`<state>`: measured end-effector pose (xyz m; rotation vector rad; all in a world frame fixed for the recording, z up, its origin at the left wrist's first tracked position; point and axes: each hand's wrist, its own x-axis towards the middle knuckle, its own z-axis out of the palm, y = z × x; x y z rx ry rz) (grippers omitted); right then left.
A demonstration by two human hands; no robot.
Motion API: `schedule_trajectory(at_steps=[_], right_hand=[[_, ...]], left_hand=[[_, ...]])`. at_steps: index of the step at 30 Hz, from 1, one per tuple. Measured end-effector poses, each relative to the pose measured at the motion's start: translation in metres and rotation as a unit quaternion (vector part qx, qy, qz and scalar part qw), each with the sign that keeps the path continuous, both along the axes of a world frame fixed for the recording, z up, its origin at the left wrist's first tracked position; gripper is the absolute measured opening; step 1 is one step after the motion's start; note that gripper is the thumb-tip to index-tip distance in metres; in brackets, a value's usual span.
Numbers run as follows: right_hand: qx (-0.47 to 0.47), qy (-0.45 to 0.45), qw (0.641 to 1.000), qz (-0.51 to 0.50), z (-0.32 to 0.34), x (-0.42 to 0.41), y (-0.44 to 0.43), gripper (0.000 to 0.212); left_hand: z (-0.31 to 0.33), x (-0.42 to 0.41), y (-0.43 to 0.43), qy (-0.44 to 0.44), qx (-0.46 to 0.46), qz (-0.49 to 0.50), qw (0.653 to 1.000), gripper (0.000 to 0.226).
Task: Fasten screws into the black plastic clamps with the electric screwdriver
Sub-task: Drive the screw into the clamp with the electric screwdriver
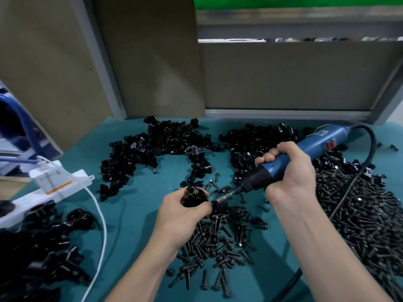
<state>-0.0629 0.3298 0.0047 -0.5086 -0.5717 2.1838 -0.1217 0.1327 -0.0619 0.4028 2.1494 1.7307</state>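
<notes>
Screwdriver (pixel 305 149) on clamp (pixel 195 196), mid-counter (pixel 135 225)!
Left hand (pixel 185 211) curls round the clamp just above the near screws (pixel 220 236). Right hand (pixel 290 171) grips the screwdriver, its bit angled down-left against the clamp's right side. A screw looks mid-drive, though it's hidden. Next calls for a straight push and a steady clamp, then a fresh one from the far piles (pixel 165 140).

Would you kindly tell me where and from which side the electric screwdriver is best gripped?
Grip the electric screwdriver by its blue barrel, behind the black collar, from the right as the right hand does: the body is cylindrical, tilted down-left toward the clamp, cord trailing from its rear.
</notes>
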Motion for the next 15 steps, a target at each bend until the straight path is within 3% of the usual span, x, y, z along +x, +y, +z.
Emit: schedule_trajectory(at_steps=[9, 15], right_hand=[[0.023, 0.034, 0.999, -0.010, 0.005, 0.001, -0.008, 0.022], [0.009, 0.039, 0.999, -0.004, -0.002, -0.002, -0.015, 0.020]], left_hand=[[-0.006, 0.007, 0.005, 0.067, -0.079, -0.001, 0.995, 0.016], [-0.006, 0.013, 0.008, 0.088, -0.117, 0.002, 0.989, 0.027]])
